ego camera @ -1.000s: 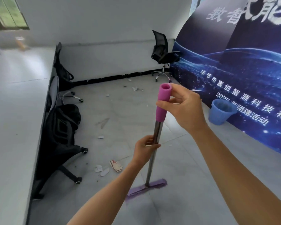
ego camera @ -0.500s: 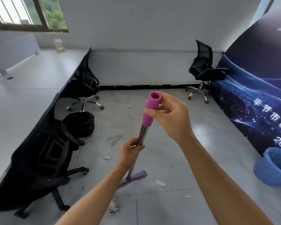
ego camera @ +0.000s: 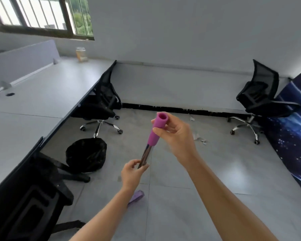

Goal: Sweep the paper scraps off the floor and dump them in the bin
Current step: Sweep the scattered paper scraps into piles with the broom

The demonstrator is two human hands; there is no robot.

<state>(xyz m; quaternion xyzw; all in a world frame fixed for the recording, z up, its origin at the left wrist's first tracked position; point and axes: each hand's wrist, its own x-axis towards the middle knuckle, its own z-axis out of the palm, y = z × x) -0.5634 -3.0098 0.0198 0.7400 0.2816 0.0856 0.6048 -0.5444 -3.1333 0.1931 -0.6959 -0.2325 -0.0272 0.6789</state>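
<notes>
I hold a broom with a pink grip and a metal shaft. My right hand is closed around the pink grip at the top. Lower down, my left hand grips the metal shaft. The purple broom head rests on the grey floor, mostly hidden behind my left forearm. White paper scraps lie on the floor ahead to the right, and another scrap lies near the far wall. A bin lined with a black bag stands on the floor to the left.
A long grey desk runs along the left, with black office chairs tucked against it. Another black chair stands at the far right beside a dark blue banner. A jar sits on the desk's far end.
My view has swung left and up: the blue basket has left the frame and the black-lined bin is nearer the centre. Both hands keep their hold on the broom.
</notes>
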